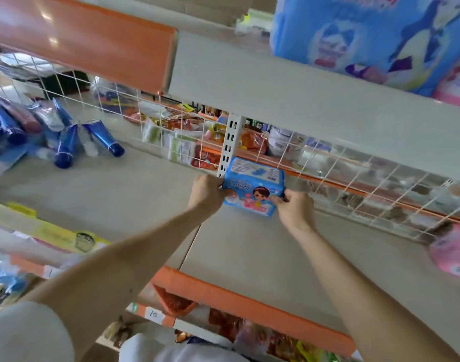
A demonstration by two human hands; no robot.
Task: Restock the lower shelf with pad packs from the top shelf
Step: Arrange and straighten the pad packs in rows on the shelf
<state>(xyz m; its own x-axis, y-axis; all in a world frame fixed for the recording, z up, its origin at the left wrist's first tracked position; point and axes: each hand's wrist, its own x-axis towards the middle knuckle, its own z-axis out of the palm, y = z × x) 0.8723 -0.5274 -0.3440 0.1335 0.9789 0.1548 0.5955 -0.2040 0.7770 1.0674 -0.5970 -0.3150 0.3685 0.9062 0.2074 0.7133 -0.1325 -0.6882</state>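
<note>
Both hands grasp the blue pad pack (253,186) by its ends, left hand (206,193) and right hand (294,207), at the back of the lower shelf (249,257). Just behind the grip stands the wire grid (354,178) and a slotted post (230,145). Bare shelf lies open before the grip to the orange edge (249,307). A pink pack (453,257) sits well right.

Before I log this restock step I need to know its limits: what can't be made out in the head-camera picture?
- Small blue pad pack: brand lettering too small; its ends covered by the left hand and right hand.
- Large blue pack on the top shelf: cut off by the top edge.
- Pink pack: cut off by the right edge, blurred.
- Goods behind the white wire grid: blurred.
</note>
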